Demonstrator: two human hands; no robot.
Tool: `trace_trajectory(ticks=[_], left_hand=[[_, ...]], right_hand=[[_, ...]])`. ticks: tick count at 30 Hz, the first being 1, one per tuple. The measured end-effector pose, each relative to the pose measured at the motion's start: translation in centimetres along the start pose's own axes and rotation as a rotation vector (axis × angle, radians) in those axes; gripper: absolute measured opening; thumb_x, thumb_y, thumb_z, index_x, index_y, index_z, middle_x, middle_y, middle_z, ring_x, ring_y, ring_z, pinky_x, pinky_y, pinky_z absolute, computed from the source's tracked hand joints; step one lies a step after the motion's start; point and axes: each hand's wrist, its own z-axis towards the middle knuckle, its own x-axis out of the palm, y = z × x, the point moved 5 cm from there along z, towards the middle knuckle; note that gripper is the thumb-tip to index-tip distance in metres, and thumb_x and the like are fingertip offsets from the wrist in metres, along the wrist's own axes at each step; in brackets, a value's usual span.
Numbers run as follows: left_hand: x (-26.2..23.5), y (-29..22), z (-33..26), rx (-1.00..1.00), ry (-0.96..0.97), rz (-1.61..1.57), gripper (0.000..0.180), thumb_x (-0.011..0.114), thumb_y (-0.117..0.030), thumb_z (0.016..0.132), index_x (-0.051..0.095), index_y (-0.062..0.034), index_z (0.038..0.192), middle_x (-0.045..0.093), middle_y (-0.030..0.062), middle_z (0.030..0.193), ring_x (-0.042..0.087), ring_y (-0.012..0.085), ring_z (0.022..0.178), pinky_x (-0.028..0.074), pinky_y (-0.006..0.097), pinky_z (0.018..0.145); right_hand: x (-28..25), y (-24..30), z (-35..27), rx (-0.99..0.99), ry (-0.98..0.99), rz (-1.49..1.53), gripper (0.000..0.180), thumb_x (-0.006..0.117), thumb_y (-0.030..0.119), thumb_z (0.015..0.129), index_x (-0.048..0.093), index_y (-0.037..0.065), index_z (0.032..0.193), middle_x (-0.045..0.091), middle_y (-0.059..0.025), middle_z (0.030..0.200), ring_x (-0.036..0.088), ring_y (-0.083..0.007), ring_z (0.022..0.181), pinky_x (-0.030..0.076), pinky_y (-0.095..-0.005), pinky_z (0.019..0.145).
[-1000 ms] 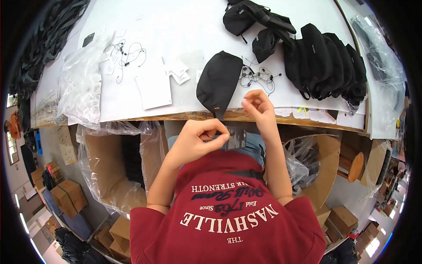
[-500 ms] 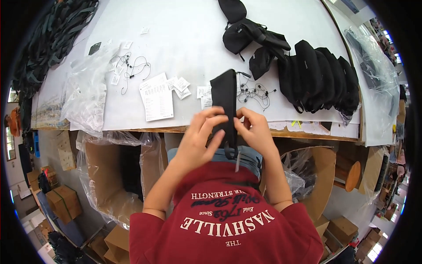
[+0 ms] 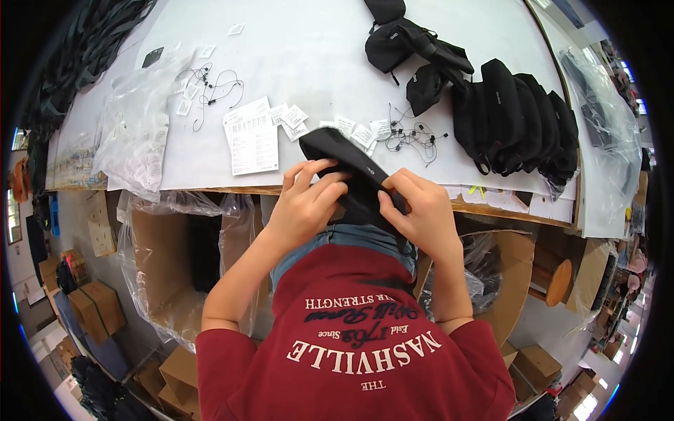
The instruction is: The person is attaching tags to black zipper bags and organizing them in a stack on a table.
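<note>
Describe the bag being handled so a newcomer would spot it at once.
Find the white table, then mid-way along its near edge. There, the left hand and right hand hold a black bag. Its neighbours, the black bags toward the table's right, rest untouched; this one alone is in hand.

Held pouch [image 3: 347, 156]: black cloth, matt, creased. Row of pouches [image 3: 505, 116]: similar dull black cloth. Worktop [image 3: 309, 49]: smooth white surface with a rough wooden edge [image 3: 491, 212]. Wrapping [image 3: 133, 126] at left: clear, glossy, crinkled plastic film. Sheet [image 3: 254, 146] and tags [image 3: 294, 116]: white paper. Straps [image 3: 49, 91] at far left: dark cloth webbing. Open carton [image 3: 516, 281]: dull brown cardboard. Shirt [image 3: 358, 326]: matt maroon cloth.
</note>
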Motion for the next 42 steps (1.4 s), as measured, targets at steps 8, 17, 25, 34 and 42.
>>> trace_trajectory(ticks=[8,17,25,34,42], left_hand=[[-0.4,0.4,-0.3,0.093,0.017,0.014,0.038,0.074,-0.015,0.061,0.064,-0.012,0.098,0.061,-0.0024,0.096,0.054,0.018,0.102,0.035,0.035,0.091],[0.5,0.2,-1.0,0.079,0.042,-0.076,0.037,0.075,-0.014,0.057,0.066,-0.0146,0.093,0.061,-0.0046,0.088,0.054,0.0169,0.094,0.035,0.035,0.089],[-1.1,0.6,-0.6,-0.041,-0.038,-0.102,0.032,0.076,-0.014,0.057,0.068,-0.0152,0.088,0.061,-0.0055,0.085,0.054,0.017,0.089,0.034,0.034,0.083],[-1.2,1.9,-1.6,-0.145,-0.077,0.008,0.037,0.077,-0.017,0.055,0.072,-0.0197,0.092,0.059,-0.0046,0.084,0.05,0.0186,0.082,0.032,0.033,0.077],[-0.5,4.8,-3.9,-0.466,-0.105,-0.001,0.018,0.078,-0.022,0.068,0.073,-0.017,0.085,0.051,-0.0031,0.074,0.043,0.0175,0.075,0.031,0.033,0.073]], right_hand=[[0.7,0.0,-0.4,-0.013,0.06,0.007,0.012,0.066,0.009,0.077,0.056,0.003,0.08,0.053,-0.0063,0.068,0.048,-0.0188,0.049,0.038,-0.0301,0.048],[1.3,-0.4,-1.0,0.018,0.111,0.059,0.011,0.065,0.009,0.079,0.056,0.004,0.081,0.053,-0.006,0.067,0.049,-0.0183,0.05,0.039,-0.0301,0.049],[0.9,-4.2,-1.5,0.178,0.281,0.576,0.042,0.072,0.021,0.075,0.059,0.0,0.109,0.064,-0.0101,0.097,0.058,-0.0184,0.095,0.044,-0.0314,0.089],[3.6,-5.7,-3.7,0.317,0.324,0.523,0.041,0.067,0.003,0.071,0.055,0.002,0.11,0.062,-0.0084,0.099,0.059,-0.0152,0.095,0.043,-0.0286,0.091],[5.3,-7.8,-5.9,0.488,0.479,0.723,0.034,0.079,0.02,0.074,0.059,0.001,0.095,0.064,-0.0031,0.079,0.058,-0.0102,0.077,0.047,-0.0271,0.074]])
